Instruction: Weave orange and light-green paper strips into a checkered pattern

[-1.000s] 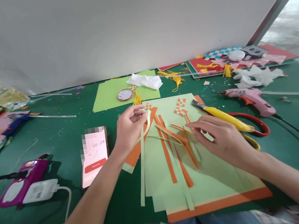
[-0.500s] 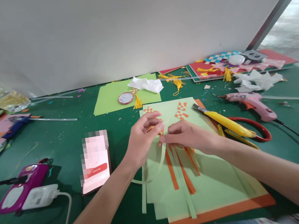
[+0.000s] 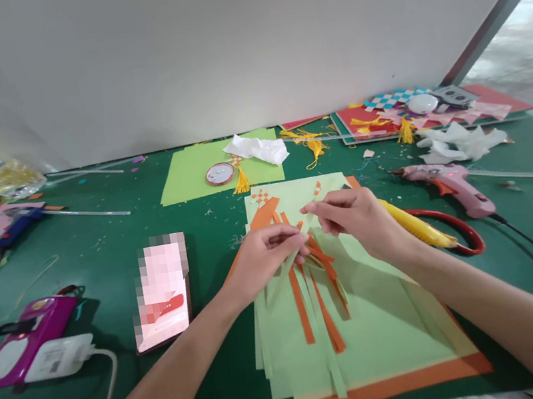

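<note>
My left hand (image 3: 277,248) is closed in a pinch on a bundle of narrow green and orange paper strips. The loose ends of an orange strip (image 3: 301,305) and a pale green strip (image 3: 332,358) fan down toward me. Just to the right, my right hand (image 3: 349,210) has thumb and forefinger pinched close above the bundle. What that pinch holds, if anything, is too small to make out. Under both hands lies a stack of pale green paper (image 3: 383,329), edged by an orange sheet (image 3: 397,382). Small orange-and-white checkered woven pieces (image 3: 260,196) rest near its top.
Yellow-handled scissors with a red loop (image 3: 417,226) and a pink glue gun (image 3: 449,184) lie right. A phone (image 3: 165,296), purple power strip (image 3: 29,335) and blue glue gun (image 3: 20,225) are left. Behind stand a round tin (image 3: 220,174), white tissue (image 3: 256,150) and yellow tassels (image 3: 314,149).
My right hand has lifted up and to the right, away from the strips. My left hand has moved slightly right and nearer me, keeping the bundle. An orange strip end now points up-left.
</note>
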Tool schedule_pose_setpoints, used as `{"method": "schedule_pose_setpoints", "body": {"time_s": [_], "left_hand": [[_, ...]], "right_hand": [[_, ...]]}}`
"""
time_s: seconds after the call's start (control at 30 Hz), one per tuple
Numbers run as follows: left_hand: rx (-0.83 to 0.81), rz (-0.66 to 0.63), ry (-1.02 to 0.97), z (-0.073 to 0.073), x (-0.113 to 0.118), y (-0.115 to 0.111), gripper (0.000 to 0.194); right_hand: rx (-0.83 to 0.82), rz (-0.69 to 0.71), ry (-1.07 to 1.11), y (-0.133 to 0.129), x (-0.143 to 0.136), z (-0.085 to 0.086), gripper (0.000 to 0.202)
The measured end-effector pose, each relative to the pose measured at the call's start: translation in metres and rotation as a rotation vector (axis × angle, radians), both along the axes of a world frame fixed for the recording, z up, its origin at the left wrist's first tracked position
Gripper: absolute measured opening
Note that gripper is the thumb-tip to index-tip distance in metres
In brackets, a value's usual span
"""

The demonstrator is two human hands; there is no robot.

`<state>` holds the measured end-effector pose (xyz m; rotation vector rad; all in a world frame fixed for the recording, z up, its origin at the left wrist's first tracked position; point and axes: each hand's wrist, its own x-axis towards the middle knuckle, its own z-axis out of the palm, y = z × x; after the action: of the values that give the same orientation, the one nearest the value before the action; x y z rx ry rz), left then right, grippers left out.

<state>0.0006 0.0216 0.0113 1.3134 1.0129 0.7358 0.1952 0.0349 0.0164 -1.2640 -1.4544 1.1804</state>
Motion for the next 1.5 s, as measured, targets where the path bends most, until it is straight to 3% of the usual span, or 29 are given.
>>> {"method": "schedule_pose_setpoints", "body": {"time_s": [0.43, 0.63, 0.77, 0.9, 1.0, 1.17, 1.37, 1.5], "left_hand": [[0.032, -0.03, 0.052, 0.003, 0.0, -0.001, 0.02], [0.056, -0.054, 0.078, 0.0, -0.002, -0.002, 0.021], [0.063, -0.064, 0.093, 0.0, -0.002, -0.002, 0.022], [0.171, -0.021, 0.159, 0.002, 0.001, -0.003, 0.022], [0.225, 0.025, 0.186, 0.003, 0.001, -0.003, 0.023], [0.139, 0.061, 0.173, 0.001, 0.0, -0.002, 0.024], [0.028, 0.085, 0.085, 0.002, 0.002, -0.002, 0.021], [0.008, 0.095, 0.065, 0.001, 0.002, -0.002, 0.021]], "right_hand": [[-0.113, -0.149, 0.323, 0.011, 0.024, 0.01, 0.023], [-0.037, -0.288, 0.522, 0.02, 0.042, 0.014, 0.011], [-0.004, -0.322, 0.53, 0.025, 0.05, 0.013, 0.009], [-0.03, -0.258, 0.371, 0.024, 0.05, 0.017, 0.031], [-0.083, -0.164, 0.398, 0.018, 0.043, 0.021, 0.052], [-0.152, 0.06, 0.404, 0.004, 0.024, 0.018, 0.019], [-0.286, 0.259, 0.313, -0.008, 0.01, 0.012, 0.03], [-0.28, 0.249, 0.217, -0.01, 0.007, 0.009, 0.022]]}}
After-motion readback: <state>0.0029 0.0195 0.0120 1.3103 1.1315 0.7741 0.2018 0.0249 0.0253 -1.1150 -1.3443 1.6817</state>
